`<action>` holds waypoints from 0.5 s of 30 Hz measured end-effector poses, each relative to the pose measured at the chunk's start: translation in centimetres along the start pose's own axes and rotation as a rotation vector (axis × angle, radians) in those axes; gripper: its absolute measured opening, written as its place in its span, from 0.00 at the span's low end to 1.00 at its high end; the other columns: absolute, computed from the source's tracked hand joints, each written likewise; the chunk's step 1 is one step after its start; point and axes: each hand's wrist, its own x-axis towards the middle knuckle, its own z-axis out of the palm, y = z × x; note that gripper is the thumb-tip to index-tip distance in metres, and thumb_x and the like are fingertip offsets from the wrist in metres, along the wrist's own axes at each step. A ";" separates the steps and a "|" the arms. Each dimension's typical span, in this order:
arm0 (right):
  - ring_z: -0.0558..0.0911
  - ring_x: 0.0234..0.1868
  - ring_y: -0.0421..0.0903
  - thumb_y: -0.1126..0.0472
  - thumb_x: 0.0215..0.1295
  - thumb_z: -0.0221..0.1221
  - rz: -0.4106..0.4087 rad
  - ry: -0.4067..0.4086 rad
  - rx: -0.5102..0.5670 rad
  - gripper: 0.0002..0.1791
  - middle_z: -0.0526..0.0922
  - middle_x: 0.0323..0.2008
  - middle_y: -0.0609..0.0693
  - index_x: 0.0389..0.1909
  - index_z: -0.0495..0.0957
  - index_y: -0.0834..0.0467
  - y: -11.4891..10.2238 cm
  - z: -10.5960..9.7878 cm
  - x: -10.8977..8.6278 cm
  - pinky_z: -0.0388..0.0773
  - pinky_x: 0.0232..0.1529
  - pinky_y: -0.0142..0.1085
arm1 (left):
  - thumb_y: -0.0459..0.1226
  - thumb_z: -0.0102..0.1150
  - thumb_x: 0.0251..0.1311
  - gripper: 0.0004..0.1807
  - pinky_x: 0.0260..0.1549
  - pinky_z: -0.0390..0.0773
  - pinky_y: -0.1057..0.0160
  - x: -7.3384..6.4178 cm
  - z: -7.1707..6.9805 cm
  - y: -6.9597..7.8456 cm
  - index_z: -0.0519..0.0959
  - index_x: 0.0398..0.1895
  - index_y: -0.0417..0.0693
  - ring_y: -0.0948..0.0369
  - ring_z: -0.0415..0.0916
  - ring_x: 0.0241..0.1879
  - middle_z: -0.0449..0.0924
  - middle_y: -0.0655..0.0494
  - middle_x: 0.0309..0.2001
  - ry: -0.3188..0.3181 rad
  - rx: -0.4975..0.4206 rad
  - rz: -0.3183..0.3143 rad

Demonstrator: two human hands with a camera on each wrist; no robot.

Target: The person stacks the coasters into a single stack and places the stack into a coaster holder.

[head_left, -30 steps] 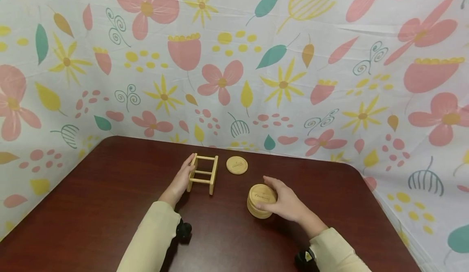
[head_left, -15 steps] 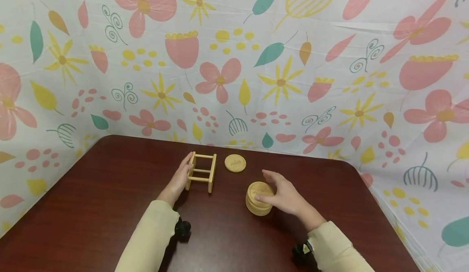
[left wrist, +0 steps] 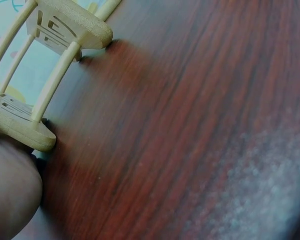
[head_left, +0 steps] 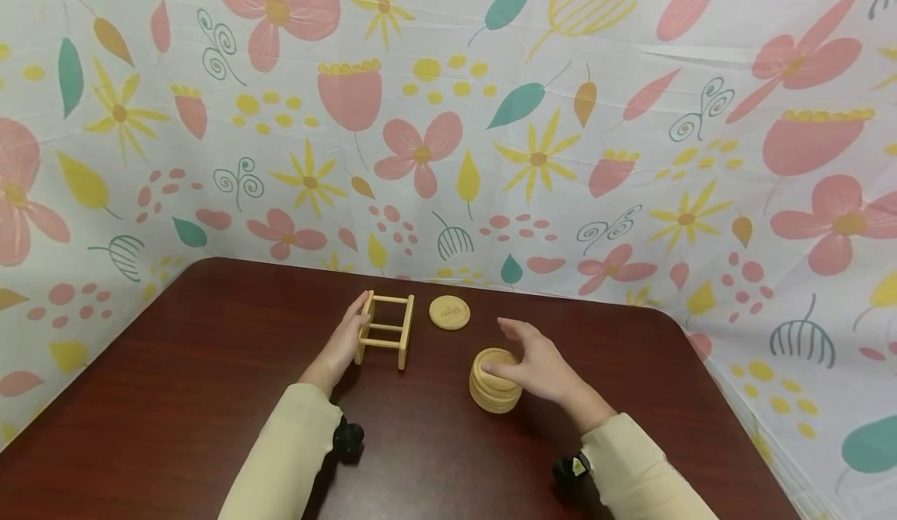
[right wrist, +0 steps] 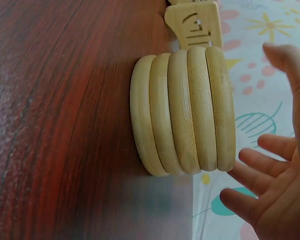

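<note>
My left hand [head_left: 342, 346] is at the left panel of a small wooden coaster rack [head_left: 385, 343], its thumb over the panel and its fingers along the outer side. In the left wrist view the rack's [left wrist: 52, 92] slotted panels and round bars show, and much of the hand is hidden. My right hand [head_left: 543, 364] hovers over a stack of round wooden coasters [head_left: 494, 391] with fingers apart. The right wrist view shows several coasters [right wrist: 182, 115] piled flat, with a gap between them and the right hand's [right wrist: 274, 185] spread fingers. A single coaster [head_left: 450, 313] lies right of the rack.
The dark reddish-brown table [head_left: 231, 364] has rounded far corners. Behind it hangs a white cloth [head_left: 420, 216] printed with flowers and leaves. Black wrist cameras sit under both sleeves.
The right hand has lifted slightly off the coaster stack and its fingers have spread. The left hand, the rack and the coasters keep their places; the head view has shifted a little.
</note>
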 end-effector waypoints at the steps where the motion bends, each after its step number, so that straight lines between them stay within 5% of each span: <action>1: 0.72 0.62 0.55 0.37 0.48 0.66 0.002 0.002 -0.005 0.49 0.70 0.63 0.56 0.68 0.62 0.56 -0.1 0.0 0.1 0.72 0.57 0.51 | 0.41 0.28 0.72 0.31 0.65 0.40 0.33 0.1 0.0 -0.2 0.40 0.76 0.61 0.45 0.33 0.74 0.30 0.51 0.77 0.003 0.008 0.005; 15: 0.71 0.63 0.54 0.39 0.49 0.66 0.029 0.018 -0.021 0.47 0.70 0.64 0.55 0.67 0.63 0.57 -0.5 0.3 0.8 0.71 0.58 0.51 | 0.41 0.28 0.71 0.31 0.66 0.39 0.34 0.6 -0.1 -0.8 0.40 0.76 0.62 0.46 0.33 0.74 0.31 0.53 0.77 0.015 0.028 0.018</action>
